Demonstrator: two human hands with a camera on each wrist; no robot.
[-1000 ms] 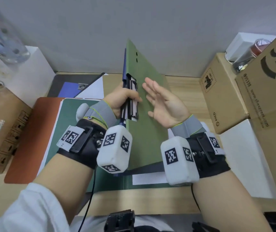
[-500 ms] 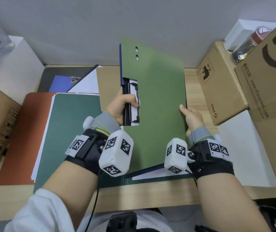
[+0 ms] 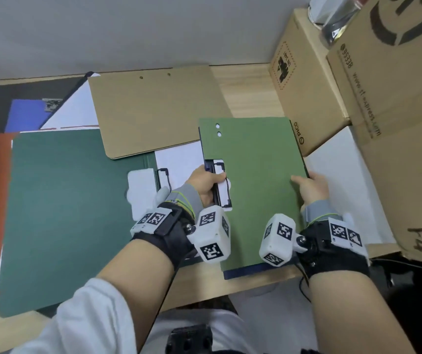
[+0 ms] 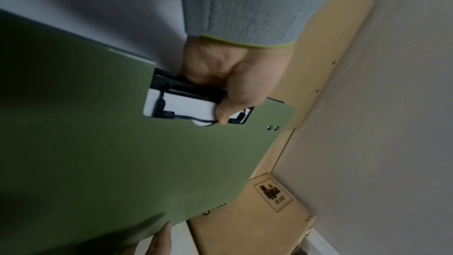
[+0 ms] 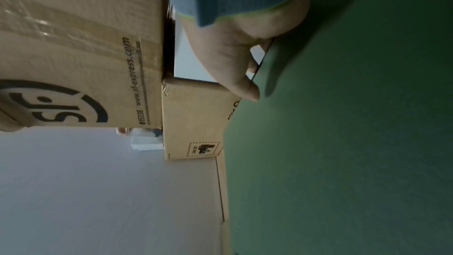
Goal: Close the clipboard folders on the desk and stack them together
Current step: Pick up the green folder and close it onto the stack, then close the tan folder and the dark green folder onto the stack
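Above desk (image 3: pixel 245 93), folder (image 3: pixel 256 190) between hands

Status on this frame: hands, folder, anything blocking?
Left hand grips the black clip; right hand pinches the right edge. Olive-green clipboard folder closed, held over desk edge. Small cardboard box close on right; dark green folder lies open.

Each wrist wears a black strap carrying a white block (image 3: pixel 212 236) printed with black square-pattern markers — a thin black cable trails from each. Grey knit cuffs (image 3: pixel 188 198), edged yellow-green, sit beside the hands; the left arm has a white sleeve (image 3: pixel 90 318).
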